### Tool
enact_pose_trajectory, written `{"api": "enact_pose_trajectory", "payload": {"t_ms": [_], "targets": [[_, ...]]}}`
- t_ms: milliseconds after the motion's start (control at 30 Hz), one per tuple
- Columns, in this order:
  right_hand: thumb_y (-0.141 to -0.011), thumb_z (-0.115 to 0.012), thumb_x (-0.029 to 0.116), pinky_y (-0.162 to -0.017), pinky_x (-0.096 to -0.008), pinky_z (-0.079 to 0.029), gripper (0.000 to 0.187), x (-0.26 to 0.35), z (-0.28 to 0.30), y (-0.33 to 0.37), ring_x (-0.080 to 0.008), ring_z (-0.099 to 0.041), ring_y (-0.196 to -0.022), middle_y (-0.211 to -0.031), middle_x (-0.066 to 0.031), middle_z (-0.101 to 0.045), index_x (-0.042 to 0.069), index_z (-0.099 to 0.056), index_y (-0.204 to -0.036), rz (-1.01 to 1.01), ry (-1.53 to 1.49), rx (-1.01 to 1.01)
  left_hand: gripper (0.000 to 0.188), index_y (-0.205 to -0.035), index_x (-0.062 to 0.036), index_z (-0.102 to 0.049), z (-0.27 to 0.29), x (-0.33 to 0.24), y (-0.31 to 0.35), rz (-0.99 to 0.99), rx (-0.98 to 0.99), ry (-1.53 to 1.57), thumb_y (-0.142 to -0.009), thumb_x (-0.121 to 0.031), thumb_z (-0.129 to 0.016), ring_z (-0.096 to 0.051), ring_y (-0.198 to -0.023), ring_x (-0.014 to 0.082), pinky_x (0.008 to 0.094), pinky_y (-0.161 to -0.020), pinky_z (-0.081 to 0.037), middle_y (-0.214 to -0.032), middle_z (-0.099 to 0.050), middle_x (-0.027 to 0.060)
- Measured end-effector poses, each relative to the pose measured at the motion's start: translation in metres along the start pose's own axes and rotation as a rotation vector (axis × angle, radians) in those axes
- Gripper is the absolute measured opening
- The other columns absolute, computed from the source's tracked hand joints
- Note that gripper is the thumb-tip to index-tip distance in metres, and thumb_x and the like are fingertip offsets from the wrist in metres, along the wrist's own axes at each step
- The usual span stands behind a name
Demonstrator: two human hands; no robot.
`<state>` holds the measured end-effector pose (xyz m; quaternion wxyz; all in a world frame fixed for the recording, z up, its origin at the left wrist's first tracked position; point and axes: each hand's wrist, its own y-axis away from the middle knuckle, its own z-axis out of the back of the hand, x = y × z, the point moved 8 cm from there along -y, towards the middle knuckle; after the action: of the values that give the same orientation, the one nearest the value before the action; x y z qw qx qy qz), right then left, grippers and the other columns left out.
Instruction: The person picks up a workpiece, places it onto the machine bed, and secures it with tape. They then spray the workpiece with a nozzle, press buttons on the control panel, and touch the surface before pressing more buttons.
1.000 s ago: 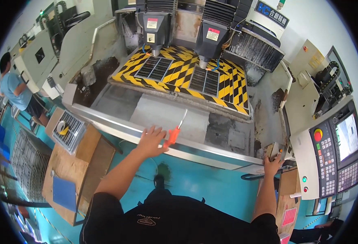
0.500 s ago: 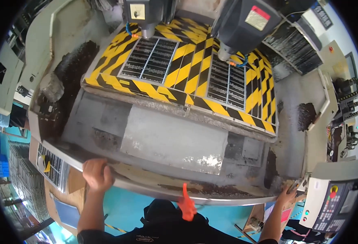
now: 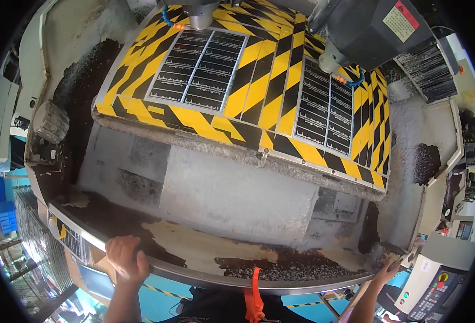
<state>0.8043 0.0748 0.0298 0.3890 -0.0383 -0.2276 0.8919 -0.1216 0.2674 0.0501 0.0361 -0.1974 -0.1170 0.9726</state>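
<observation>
My left hand (image 3: 127, 259) is closed over the metal front rim (image 3: 202, 280) of a machine bay, its thumb on the near side. At the right end of that rim, my right hand (image 3: 386, 273) curls round the corner, beside a small dark patch I cannot make out. Beyond the rim stands a raised machine bed (image 3: 272, 116) covered in yellow and black striped tape. On it lie two dark panels, a left panel (image 3: 198, 70) and a right panel (image 3: 325, 107), each with rows of fine white markings. An orange-red strap (image 3: 254, 299) hangs at my chest.
Two spindle heads hang over the bed, a left head (image 3: 200, 17) and a right head (image 3: 350, 40), with blue coolant hoses. Dark chips (image 3: 302, 266) lie in the trough behind the rim. A control panel (image 3: 434, 293) with a red knob stands at right, wire racks (image 3: 39, 237) at left.
My view has come forward and down over the bay, so the bed and panels look larger. Both hands stay on the rim. The orange-red strap sits lower in the picture.
</observation>
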Motion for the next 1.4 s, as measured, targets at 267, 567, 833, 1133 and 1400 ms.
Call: {"api": "enact_pose_trajectory", "payload": {"t_ms": [267,567,833,1133,1400], "targets": [[-0.1,-0.061,0.04,-0.117,-0.0433,-0.034,0.071,-0.009,0.0,-0.006,-0.039,-0.042,-0.14,-0.151,-0.0261,-0.043,-0.005,-0.039,-0.15,-0.052,-0.054,-0.005,0.027,-0.09,-0.0025,-0.064,-0.004,0.005,0.002,0.016,-0.002,0.0,-0.08,-0.027,-0.056,-0.062,-0.079,0.0334,0.0449,-0.079,-0.045,-0.086,-0.065,0.0142],[-0.097,-0.065,0.042,-0.115,-0.0452,-0.035,0.075,0.006,0.008,0.002,-0.0408,-0.045,-0.136,-0.149,-0.0263,-0.045,-0.002,-0.039,-0.151,-0.056,-0.018,-0.089,0.025,-0.088,-0.0027,-0.065,0.005,0.0,0.008,-0.043,-0.101,0.003,-0.078,-0.024,-0.057,-0.063,-0.076,0.0343,0.0449,-0.076,-0.047,-0.083,-0.067,0.0138],[-0.093,-0.068,0.043,-0.11,-0.0475,-0.04,0.077,0.031,0.031,0.01,-0.042,-0.05,-0.13,-0.145,-0.0277,-0.049,0.002,-0.04,-0.152,-0.055,0.076,-0.183,0.017,-0.086,-0.0028,-0.067,0.017,-0.004,0.018,-0.067,-0.206,0.016,-0.075,-0.015,-0.061,-0.064,-0.075,0.0354,0.0457,-0.074,-0.048,-0.08,-0.068,0.0131],[-0.076,-0.079,0.052,-0.111,-0.0523,-0.036,0.083,0.048,0.127,0.007,-0.0452,-0.045,-0.131,-0.142,-0.0275,-0.05,0.009,-0.053,-0.143,0.061,0.042,-0.236,0.038,-0.121,-0.0022,-0.062,-0.046,-0.092,0.073,-0.212,0.181,0.159,-0.089,-0.023,-0.066,-0.06,-0.111,0.0368,0.0542,-0.104,-0.038,-0.112,-0.066,0.0167],[-0.084,-0.072,0.055,-0.115,-0.0592,-0.028,0.088,-0.192,0.458,-0.053,-0.0569,-0.031,-0.14,-0.151,-0.0406,-0.03,0.009,-0.041,-0.152,-0.159,0.161,-0.891,0.064,-0.134,-0.0074,-0.055,-0.075,-0.26,0.128,-0.604,0.131,-0.08,-0.085,-0.044,-0.074,-0.062,-0.112,0.0367,0.0515,-0.12,-0.029,-0.132,-0.06,0.0141]]}}
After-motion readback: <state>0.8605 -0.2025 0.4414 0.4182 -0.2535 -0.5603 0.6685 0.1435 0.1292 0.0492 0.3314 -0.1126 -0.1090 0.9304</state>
